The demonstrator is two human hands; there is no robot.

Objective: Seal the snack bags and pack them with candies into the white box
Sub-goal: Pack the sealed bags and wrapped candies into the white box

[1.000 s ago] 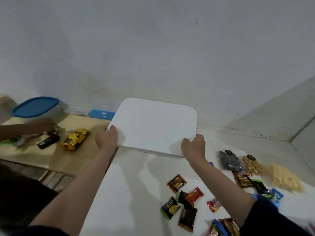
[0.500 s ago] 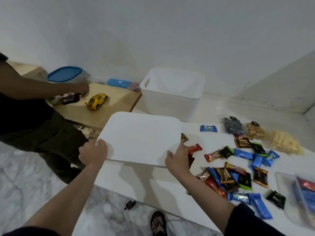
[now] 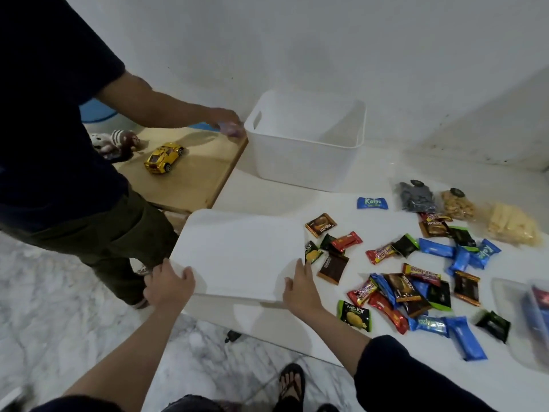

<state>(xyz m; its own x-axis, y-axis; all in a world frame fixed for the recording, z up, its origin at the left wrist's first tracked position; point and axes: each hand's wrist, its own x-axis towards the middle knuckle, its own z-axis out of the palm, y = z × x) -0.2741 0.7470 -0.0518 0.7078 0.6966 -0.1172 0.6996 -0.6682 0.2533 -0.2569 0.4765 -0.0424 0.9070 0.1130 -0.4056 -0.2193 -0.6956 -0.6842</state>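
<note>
A plain white plastic box (image 3: 306, 144) and flat white lid (image 3: 237, 251); shiny blue, red, brown and green-edged foil candy wrappers (image 3: 416, 281); a metallic yellow toy car (image 3: 163, 157); grey-veined white marble floor (image 3: 44, 307).

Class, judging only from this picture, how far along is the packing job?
Done: the white box stands open and empty. In hand: both hands, left hand and right hand, hold its lid over the table edge. Left: the three snack bags and scattered candies remain unpacked.

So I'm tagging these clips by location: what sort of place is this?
Probably a room in a home, not a workplace: a marble-patterned floor, plain white wall, a yellow toy car on a low wooden table, and a sandalled foot.
</note>
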